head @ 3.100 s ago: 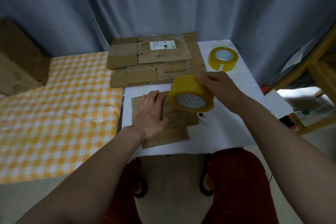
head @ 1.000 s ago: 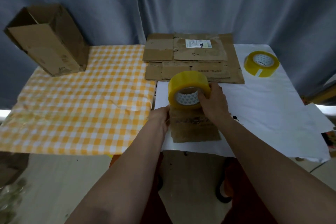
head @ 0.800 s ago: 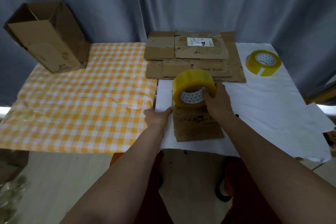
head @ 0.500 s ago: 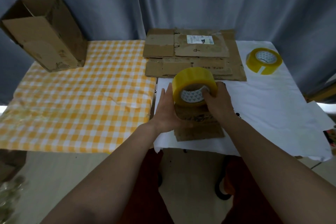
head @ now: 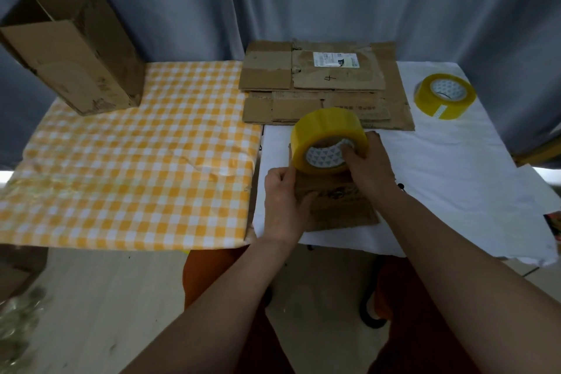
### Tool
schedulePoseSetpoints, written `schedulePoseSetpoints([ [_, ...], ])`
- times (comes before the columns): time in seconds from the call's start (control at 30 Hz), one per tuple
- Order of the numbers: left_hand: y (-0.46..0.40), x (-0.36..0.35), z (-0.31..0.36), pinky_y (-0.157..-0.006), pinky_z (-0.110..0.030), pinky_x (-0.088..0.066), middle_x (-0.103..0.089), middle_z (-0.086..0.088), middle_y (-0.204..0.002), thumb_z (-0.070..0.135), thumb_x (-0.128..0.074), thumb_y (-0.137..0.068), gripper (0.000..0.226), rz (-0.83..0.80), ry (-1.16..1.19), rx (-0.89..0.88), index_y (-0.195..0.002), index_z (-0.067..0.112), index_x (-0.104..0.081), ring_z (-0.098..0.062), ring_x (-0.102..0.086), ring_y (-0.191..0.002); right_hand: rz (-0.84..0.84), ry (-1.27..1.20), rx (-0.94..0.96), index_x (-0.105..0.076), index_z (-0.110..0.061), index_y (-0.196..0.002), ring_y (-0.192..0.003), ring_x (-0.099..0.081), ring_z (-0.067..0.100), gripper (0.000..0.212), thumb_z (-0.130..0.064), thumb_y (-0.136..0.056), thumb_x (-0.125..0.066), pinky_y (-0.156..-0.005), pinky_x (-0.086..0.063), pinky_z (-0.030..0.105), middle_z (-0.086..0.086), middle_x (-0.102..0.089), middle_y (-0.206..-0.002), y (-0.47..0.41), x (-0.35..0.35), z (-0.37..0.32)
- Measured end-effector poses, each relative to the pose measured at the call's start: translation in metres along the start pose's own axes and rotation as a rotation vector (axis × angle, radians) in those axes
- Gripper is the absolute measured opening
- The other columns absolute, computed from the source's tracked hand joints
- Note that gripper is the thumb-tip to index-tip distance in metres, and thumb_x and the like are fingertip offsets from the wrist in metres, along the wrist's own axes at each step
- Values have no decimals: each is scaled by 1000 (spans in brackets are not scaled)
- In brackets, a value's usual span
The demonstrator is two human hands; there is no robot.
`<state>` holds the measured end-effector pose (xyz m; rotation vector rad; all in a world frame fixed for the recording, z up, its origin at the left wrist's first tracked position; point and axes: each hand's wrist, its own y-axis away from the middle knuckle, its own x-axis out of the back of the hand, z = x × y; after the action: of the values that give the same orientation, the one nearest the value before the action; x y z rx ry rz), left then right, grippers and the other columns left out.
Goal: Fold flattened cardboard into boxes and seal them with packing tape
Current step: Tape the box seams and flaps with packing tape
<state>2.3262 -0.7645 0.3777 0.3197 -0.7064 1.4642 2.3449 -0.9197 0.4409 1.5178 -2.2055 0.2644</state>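
**A:** Where does it stand?

**B:** The right hand [head: 368, 171] grips the tape roll [head: 328, 140], thumb hooked into the core, fingers over the far side. The roll hangs just above the far end of the small box [head: 335, 203], which lies flattened on the white sheet [head: 455, 167] at the near edge. The left hand [head: 283, 203] is at the box's left side, fingers curled toward the roll's rim. Whether it pinches the tape's loose end I cannot tell.

**A:** So the step is starting a strip?

**B:** I judge so. To do it well: find the tape end first, peel a short tab, and press it down flat on the cardboard before pulling.

**A:** And the roll?

**B:** Keep it low and square to the seam, so the strip runs straight. The left hand should pin the tab while the right draws the roll away. Pull steadily; a jerk will likely lift so light a box.

**A:** Anything else on the table?

**B:** A stack [head: 324, 86] of flat cardboard beyond, a second roll [head: 444, 96] far right, and an open box [head: 71, 51] on the checked cloth [head: 130, 167], all well apart from the hands.
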Motion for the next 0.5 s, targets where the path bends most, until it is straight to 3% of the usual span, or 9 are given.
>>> schedulePoseSetpoints([
  [0.1, -2, 5, -8, -63, -31, -46, -46, -7, -88, 24, -68, -85, 31, 24, -217, -173, -108, 4, -61, -18, -45, -77, -27, 10, -12, -44, -16, -104, -101, -52, 25, 16, -28, -96, -51, -88, -48, 45, 7, -50, -104, 1, 0, -1],
  [0.2, -5, 4, -15, -56, -34, -42, -52, -10, -77, 31, -70, -79, 30, 83, -413, -261, -91, 5, -63, -27, -52, -67, 34, 221, 20, -50, -11, -112, -117, -41, 29, 29, -34, -95, -52, -94, -36, 38, 14, -46, -125, 4, -1, 1],
  [0.3, -3, 5, -14, -56, -35, -43, -52, -8, -76, 35, -65, -81, 30, 100, -450, -272, -93, 7, -65, -26, -54, -66, 128, 425, 38, -56, -15, -116, -140, -17, 32, 40, -45, -90, -55, -112, -17, 44, 17, -28, -149, 3, 4, 5],
  [0.4, -5, 8, -12, -58, -35, -45, -52, -7, -76, 39, -57, -83, 36, 84, -452, -266, -98, 7, -66, -25, -54, -68, 30, 351, -8, -52, -17, -123, -135, -31, 34, 41, -45, -93, -51, -109, -27, 46, 16, -38, -144, 2, 7, 4],
  [0.5, -5, 9, -9, -62, -35, -44, -54, -5, -80, 40, -56, -85, 44, 49, -509, -244, -113, 8, -66, -24, -55, -71, 39, 333, 20, -55, -13, -114, -111, -53, 33, 31, -37, -96, -48, -84, -40, 35, 13, -58, -119, -1, 15, -1],
])
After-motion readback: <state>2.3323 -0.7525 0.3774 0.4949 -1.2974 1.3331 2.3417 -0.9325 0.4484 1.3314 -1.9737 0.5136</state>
